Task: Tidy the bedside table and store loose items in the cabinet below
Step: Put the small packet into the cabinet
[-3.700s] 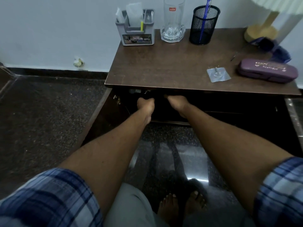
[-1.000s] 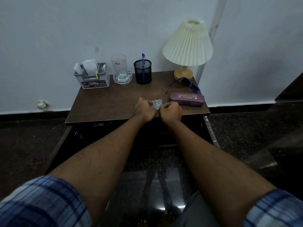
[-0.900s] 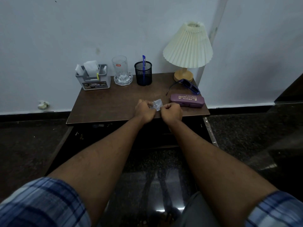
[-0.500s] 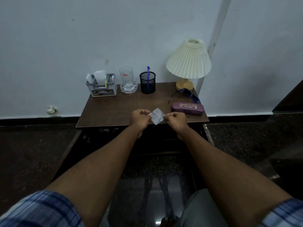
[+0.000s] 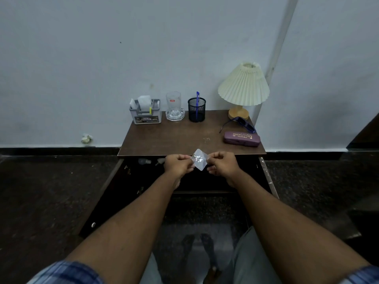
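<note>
Purple glasses case (image 5: pixel 242 138): "PRINCE OPTICALS". Grey organiser (image 5: pixel 146 114): "OPEL". Glass (image 5: pixel 174 106): red label, unreadable.

Small clear plastic packet (image 5: pixel 199 159), square, turned diamond-wise, something metallic inside; pinched at opposite corners by left hand (image 5: pixel 178 165) and right hand (image 5: pixel 222 165), held in air just off bench (image 5: pixel 174 138) front edge. Cabinet (image 5: pixel 205 181) below, doors open, interior dark. Purple glasses case (image 5: pixel 242 138) flat on bench right side, purple glasses (image 5: pixel 243 124) just behind it.
</note>
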